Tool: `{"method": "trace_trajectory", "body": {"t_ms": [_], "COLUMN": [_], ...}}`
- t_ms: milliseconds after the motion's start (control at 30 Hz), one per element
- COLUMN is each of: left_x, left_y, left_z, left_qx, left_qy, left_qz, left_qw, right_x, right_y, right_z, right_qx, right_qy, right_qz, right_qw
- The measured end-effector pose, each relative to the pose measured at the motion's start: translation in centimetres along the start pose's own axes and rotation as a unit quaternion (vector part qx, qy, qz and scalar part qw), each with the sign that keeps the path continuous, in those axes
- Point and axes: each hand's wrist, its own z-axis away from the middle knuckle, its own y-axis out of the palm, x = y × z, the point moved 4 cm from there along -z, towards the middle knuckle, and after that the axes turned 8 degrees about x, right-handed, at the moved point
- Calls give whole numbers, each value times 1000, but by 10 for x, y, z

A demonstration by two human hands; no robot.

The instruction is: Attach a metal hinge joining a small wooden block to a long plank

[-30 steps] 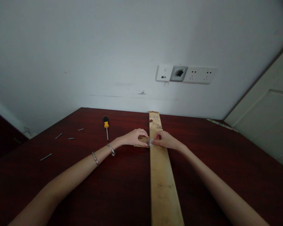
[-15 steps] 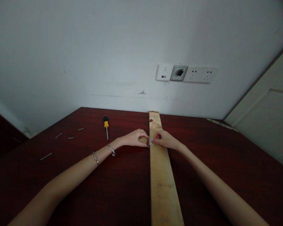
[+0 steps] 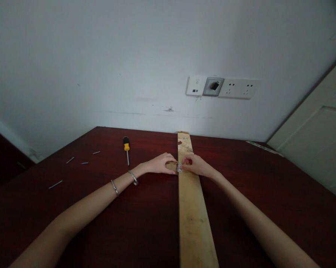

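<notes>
A long wooden plank (image 3: 194, 219) lies on the table, running away from me to the wall. On its left edge sits a small silver hinge (image 3: 179, 168). My left hand (image 3: 160, 163) curls its thumb and fingers around a short wooden block (image 3: 172, 167) that abuts the plank beside the hinge. From the other side, my right hand (image 3: 197, 164) rests on the plank, thumb and index finger pinched together at the hinge. The fingertips partly cover the hinge, and my left hand hides part of the block.
A yellow-and-black screwdriver (image 3: 126, 147) lies left of my hands on the dark red table (image 3: 145, 216). Farther left are several thin metal pieces (image 3: 55, 184). Behind stands a white wall with a socket panel (image 3: 239, 88); a narrow strip (image 3: 264, 148) lies at the back right.
Both hands stay almost where they were. The hinge's left part by the block shows less than before, and more of the block's bare wood is visible. The view has shifted very slightly.
</notes>
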Motion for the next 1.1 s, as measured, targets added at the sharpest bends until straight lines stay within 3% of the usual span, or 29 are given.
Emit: {"method": "trace_trajectory", "body": {"t_ms": [300, 1100], "left_x": [5, -4], "left_y": [11, 3], "left_z": [-1, 0], "left_qx": [-15, 5], "left_qy": [-9, -8], "left_qz": [-19, -25], "left_qw": [1000, 1000], "right_x": [1, 3], "right_y": [1, -1], "right_z": [0, 1], "right_qx": [-3, 1], "right_qy": [-7, -10], "right_qz": [-20, -21], "right_qw": [1000, 1000]}}
